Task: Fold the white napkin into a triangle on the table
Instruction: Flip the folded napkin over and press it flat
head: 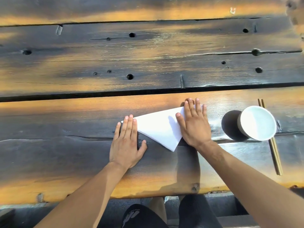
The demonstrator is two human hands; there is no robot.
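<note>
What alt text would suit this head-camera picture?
Two flat hands, left hand and right hand, press a white napkin folded into a triangle on a dark wooden table; a white cup and chopsticks lie to the right.

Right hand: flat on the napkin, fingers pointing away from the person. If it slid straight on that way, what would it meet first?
Nothing, probably. Beyond the right hand on the folded white paper napkin lies only the bare dark wooden plank table, first the gap between planks. The white bowl sits off to its side.
</note>
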